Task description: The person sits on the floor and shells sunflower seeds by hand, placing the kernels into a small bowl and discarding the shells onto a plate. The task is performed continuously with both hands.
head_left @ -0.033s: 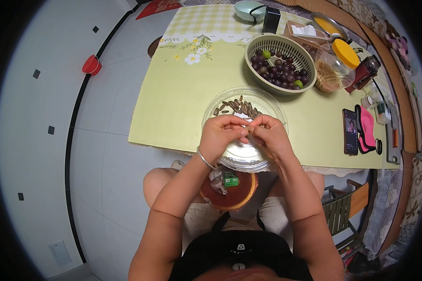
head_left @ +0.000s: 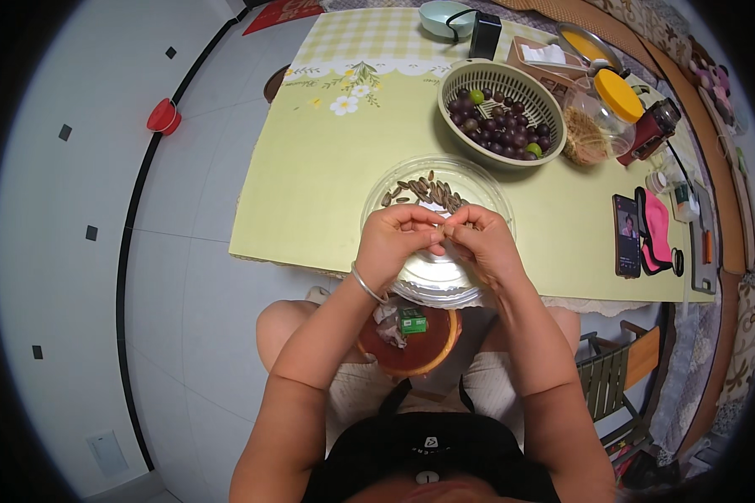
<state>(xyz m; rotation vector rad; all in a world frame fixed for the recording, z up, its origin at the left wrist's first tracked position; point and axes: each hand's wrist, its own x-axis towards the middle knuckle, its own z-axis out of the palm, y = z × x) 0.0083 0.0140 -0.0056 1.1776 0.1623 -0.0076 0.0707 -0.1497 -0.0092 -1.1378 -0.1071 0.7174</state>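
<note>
Above a round clear plastic tray (head_left: 499, 189), my left hand (head_left: 396, 239) and my right hand (head_left: 485, 241) meet at the fingertips. Both are closed in a pinch on a tiny tan-brown piece that looks like a sunflower seed (head_left: 446, 232); the fingers cover most of it. Loose striped sunflower seeds (head_left: 419, 191) lie in the far half of the tray, just beyond my fingers. The near half of the tray shows a shiny bottom under my hands. A silver bangle (head_left: 367, 283) circles my left wrist.
Beyond the tray stands a colander (head_left: 449, 126) of dark grapes. To its right are a yellow-lidded jar (head_left: 619, 96) and a dark red flask (head_left: 650, 134). A phone (head_left: 626, 236) and a pink-and-black eye mask (head_left: 656, 230) lie at right. Below the table edge sits a bin (head_left: 411, 356) holding a green box.
</note>
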